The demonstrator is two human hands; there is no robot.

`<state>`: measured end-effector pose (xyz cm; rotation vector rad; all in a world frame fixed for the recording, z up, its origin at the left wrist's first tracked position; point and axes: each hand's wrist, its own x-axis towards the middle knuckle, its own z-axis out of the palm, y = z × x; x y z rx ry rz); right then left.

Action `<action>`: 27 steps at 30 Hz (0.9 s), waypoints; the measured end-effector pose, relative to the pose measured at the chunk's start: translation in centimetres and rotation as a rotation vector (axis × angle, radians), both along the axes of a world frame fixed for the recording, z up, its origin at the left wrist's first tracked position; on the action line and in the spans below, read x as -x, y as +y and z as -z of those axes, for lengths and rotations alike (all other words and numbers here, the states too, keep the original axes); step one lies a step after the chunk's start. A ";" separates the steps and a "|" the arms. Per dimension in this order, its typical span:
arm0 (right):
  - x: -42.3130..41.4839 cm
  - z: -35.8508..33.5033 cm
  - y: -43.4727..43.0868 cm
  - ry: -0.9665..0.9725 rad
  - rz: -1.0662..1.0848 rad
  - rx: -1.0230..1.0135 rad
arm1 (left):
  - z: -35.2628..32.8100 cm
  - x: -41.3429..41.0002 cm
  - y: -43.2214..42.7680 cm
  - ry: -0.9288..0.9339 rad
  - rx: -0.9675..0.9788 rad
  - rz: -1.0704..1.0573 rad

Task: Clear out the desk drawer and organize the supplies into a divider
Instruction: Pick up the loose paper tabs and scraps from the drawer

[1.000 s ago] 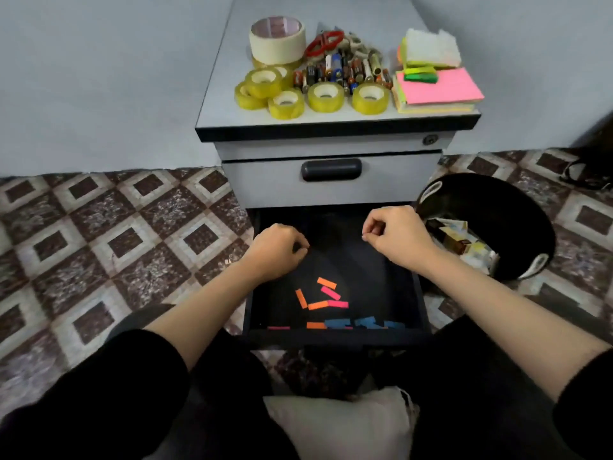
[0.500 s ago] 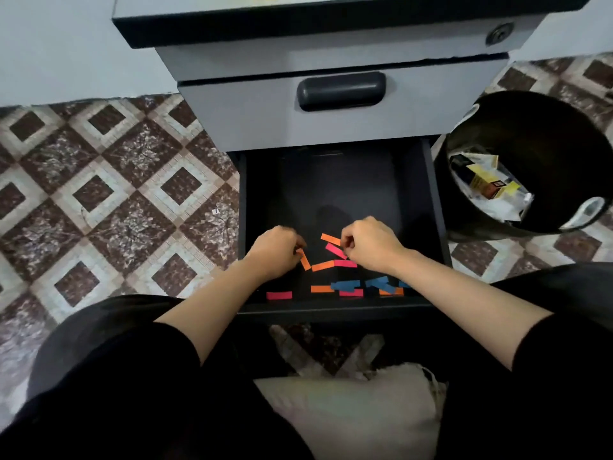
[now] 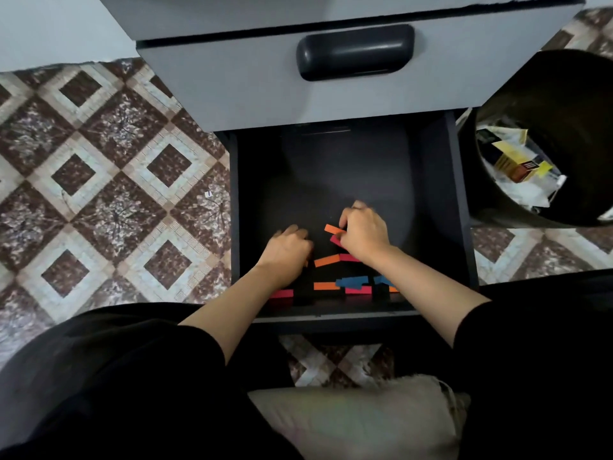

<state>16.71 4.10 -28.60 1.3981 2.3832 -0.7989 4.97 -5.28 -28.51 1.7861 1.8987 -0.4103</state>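
Right hand pinches orange strip (bin labels blurred).

Both bare forearms reach forward, black sleeves pushed up toward elbows. Left hand palm down, knuckles up, fingers curled under; contents hidden. Right hand just beside it, slightly further forward, back up, thumb and fingertips pinching end of orange paper strip.
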 end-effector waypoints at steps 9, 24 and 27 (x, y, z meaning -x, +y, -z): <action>0.1 0.2 -0.7 -0.013 0.066 -0.052 | -1.0 0.0 0.4 -0.121 -0.040 -0.298; -1.7 0.0 2.3 0.151 0.347 0.129 | 0.6 -2.3 -0.4 -0.124 -0.095 -0.297; -2.5 -0.3 3.6 0.190 0.425 0.151 | 0.7 -2.8 -0.3 -0.135 -0.098 -0.288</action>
